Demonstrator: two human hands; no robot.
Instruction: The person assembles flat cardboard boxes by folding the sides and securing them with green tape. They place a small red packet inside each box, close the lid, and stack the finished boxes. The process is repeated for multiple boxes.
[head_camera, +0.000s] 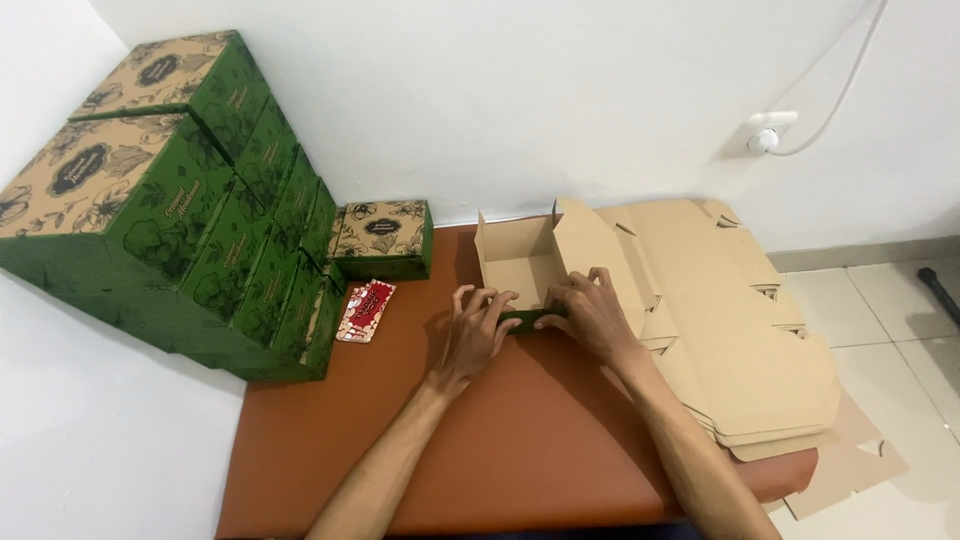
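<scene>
Matt brown cardboard forms the half-folded box (520, 262) and the stack of flat sheets (735, 330) beside it; the bench (520, 440) wears a smooth, faintly sheened rust-brown covering like vinyl; finished boxes (190, 200) show green print on matt kraft card; a small packet (366, 309) looks glossy; floor tiles (880, 300) shine softly

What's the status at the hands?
Left hand and right hand both pressing down the front flap of the half-folded box. Flat blanks stacked right of it. Nothing in the way.
</scene>
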